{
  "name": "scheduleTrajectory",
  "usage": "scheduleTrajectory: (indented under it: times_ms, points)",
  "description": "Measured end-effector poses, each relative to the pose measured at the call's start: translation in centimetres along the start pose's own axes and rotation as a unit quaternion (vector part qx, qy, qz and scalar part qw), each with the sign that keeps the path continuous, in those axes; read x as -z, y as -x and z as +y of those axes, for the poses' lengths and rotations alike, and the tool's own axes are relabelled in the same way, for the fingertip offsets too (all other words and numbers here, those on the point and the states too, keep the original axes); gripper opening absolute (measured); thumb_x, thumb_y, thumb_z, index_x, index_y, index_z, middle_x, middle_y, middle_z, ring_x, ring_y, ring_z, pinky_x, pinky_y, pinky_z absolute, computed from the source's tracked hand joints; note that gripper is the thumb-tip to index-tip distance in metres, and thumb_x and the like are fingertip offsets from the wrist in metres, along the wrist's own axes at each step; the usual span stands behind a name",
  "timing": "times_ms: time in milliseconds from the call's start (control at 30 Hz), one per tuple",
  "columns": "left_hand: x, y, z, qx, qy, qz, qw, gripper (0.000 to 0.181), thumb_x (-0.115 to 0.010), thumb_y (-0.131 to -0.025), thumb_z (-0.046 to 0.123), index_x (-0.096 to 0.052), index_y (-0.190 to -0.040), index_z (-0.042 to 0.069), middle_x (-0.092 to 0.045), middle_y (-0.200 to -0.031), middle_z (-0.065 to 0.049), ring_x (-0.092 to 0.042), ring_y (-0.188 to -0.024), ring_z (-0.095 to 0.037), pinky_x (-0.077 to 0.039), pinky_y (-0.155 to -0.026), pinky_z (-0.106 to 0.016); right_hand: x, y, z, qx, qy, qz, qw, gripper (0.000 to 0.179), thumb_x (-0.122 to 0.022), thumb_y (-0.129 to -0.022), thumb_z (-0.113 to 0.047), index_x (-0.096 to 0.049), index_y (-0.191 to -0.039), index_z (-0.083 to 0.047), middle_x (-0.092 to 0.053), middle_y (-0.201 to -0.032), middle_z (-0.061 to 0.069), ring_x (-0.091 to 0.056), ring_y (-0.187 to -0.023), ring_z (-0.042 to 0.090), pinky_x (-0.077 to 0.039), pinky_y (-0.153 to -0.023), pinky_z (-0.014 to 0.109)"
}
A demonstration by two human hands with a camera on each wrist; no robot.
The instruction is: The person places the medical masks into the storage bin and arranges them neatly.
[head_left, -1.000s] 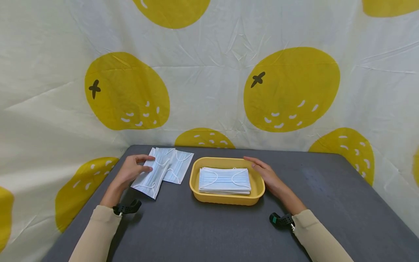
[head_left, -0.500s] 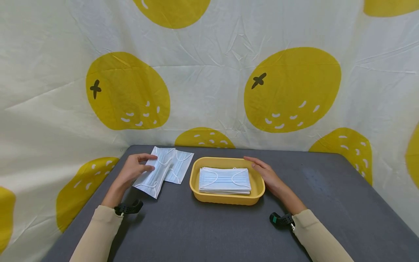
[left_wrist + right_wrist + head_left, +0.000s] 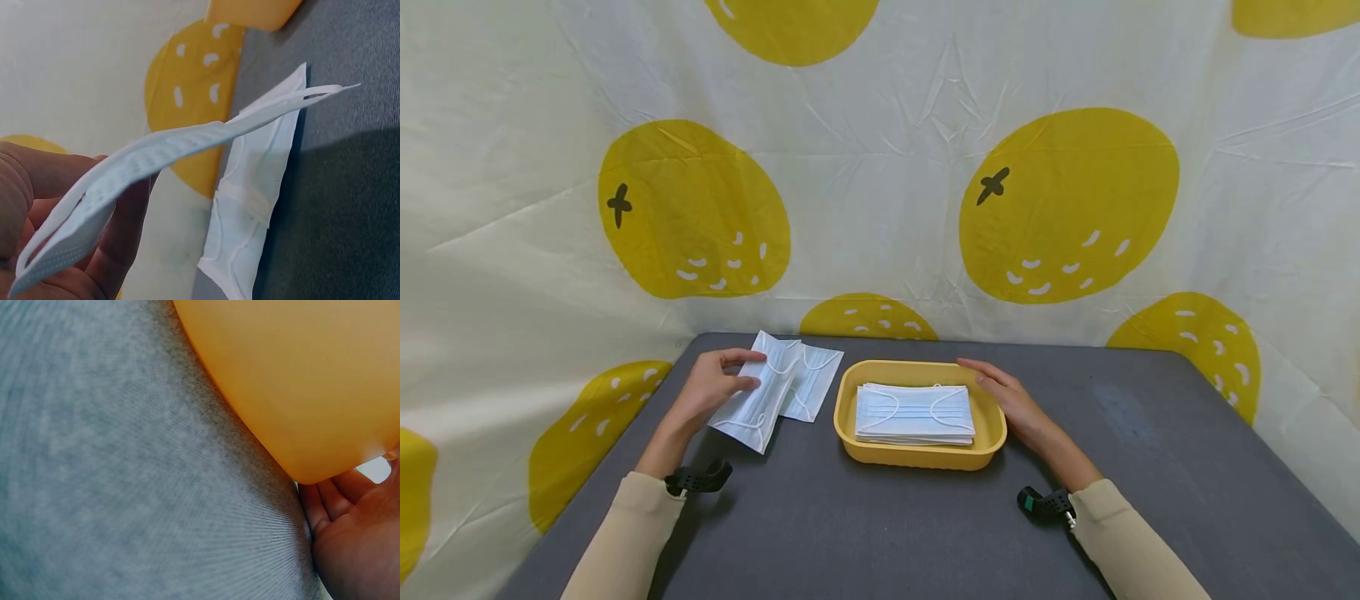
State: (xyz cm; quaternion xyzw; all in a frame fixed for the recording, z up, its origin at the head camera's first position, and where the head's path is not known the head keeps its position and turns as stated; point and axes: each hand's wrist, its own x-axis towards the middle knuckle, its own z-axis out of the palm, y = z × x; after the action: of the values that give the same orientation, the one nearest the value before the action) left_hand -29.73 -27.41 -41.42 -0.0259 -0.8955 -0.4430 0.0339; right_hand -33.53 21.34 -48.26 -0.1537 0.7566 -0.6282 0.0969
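My left hand point(image 3: 709, 387) pinches a pale blue face mask point(image 3: 751, 410) between thumb and fingers, at the left of the table. In the left wrist view this mask point(image 3: 162, 150) appears edge-on, bent, and raised off the table. Partly behind it, another face mask point(image 3: 814, 382) lies flat. A yellow plastic basket point(image 3: 917, 457) holds a neat stack of face masks point(image 3: 916, 410) with white ear loops. At the basket's right end, my right hand point(image 3: 1011, 410) holds the rim. Its fingers point(image 3: 334, 500) lie along the outer wall in the right wrist view, partly hidden by the basket.
Everything lies on a dark grey table point(image 3: 880, 533). Behind it hangs a white cloth point(image 3: 872, 208) printed with big yellow fruit, meeting the table's back and left edges. Each wrist wears a black strap point(image 3: 698, 477).
My left hand has shifted slightly right with the face mask, whose far end has risen a little. The right hand and the basket stay where they were.
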Motion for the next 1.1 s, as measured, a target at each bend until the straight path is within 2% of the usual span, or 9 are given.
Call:
scheduleTrajectory:
  times_ms: [133, 367, 600, 733, 867, 1100]
  points:
    - [-0.3, 0.0, 0.3, -0.007, 0.002, 0.002, 1.0000, 0.041, -0.076, -0.089, 0.007, -0.072, -0.130, 0.007, -0.065, -0.140, -0.019, -0.061, -0.120, -0.034, -0.048, -0.083, -0.031, 0.1, 0.0, 0.1, 0.003, 0.005, 0.001, 1.0000, 0.048, -0.041, -0.113, -0.031, -0.045, -0.157, -0.012, -0.036, -0.166, 0.013, -0.041, -0.149, 0.034, -0.048, -0.111, 0.034]
    - [-0.6, 0.1, 0.8, -0.017, 0.005, 0.002, 0.9998, 0.038, -0.076, -0.090, 0.007, -0.073, -0.129, 0.009, -0.063, -0.143, -0.018, -0.057, -0.130, -0.037, -0.052, -0.091, -0.036, -0.1, 0.1, -0.1, -0.003, 0.005, 0.003, 1.0000, 0.046, -0.042, -0.113, -0.030, -0.047, -0.156, -0.014, -0.039, -0.165, 0.010, -0.044, -0.147, 0.029, -0.049, -0.110, 0.029]
    - [-1.5, 0.2, 1.8, -0.028, 0.007, 0.009, 0.9996, 0.036, -0.077, -0.090, 0.007, -0.075, -0.126, 0.009, -0.065, -0.140, -0.015, -0.059, -0.119, -0.031, -0.053, -0.082, -0.029, 0.1, 0.1, -0.1, -0.002, 0.000, 0.002, 1.0000, 0.047, -0.043, -0.112, -0.030, -0.047, -0.156, -0.013, -0.040, -0.164, 0.011, -0.044, -0.146, 0.031, -0.050, -0.105, 0.023]
    - [-2.2, 0.2, 2.6, -0.032, 0.005, 0.016, 0.9993, 0.035, -0.077, -0.089, 0.006, -0.076, -0.124, 0.009, -0.066, -0.139, -0.015, -0.060, -0.122, -0.031, -0.057, -0.091, -0.040, 0.3, 0.1, 0.1, 0.007, 0.004, -0.001, 1.0000, 0.049, -0.043, -0.112, -0.032, -0.044, -0.157, -0.011, -0.038, -0.165, 0.014, -0.044, -0.146, 0.032, -0.050, -0.105, 0.025]
    - [-2.8, 0.2, 3.5, -0.036, 0.007, 0.012, 0.9993, 0.034, -0.076, -0.089, 0.006, -0.076, -0.123, 0.010, -0.065, -0.140, -0.014, -0.059, -0.126, -0.032, -0.054, -0.102, -0.052, 0.3, 0.0, 0.2, 0.010, 0.004, -0.002, 0.9999, 0.050, -0.042, -0.113, -0.032, -0.044, -0.157, -0.010, -0.037, -0.166, 0.015, -0.043, -0.147, 0.034, -0.050, -0.105, 0.025]
    - [-3.2, 0.4, 4.8, -0.037, 0.015, 0.009, 0.9992, 0.035, -0.075, -0.090, 0.006, -0.076, -0.124, 0.013, -0.064, -0.144, -0.011, -0.064, -0.123, -0.033, -0.056, -0.100, -0.050, 0.1, -0.2, 0.3, 0.008, -0.003, -0.003, 1.0000, 0.048, -0.042, -0.113, -0.030, -0.045, -0.157, -0.012, -0.038, -0.165, 0.013, -0.043, -0.147, 0.034, -0.051, -0.101, 0.021]
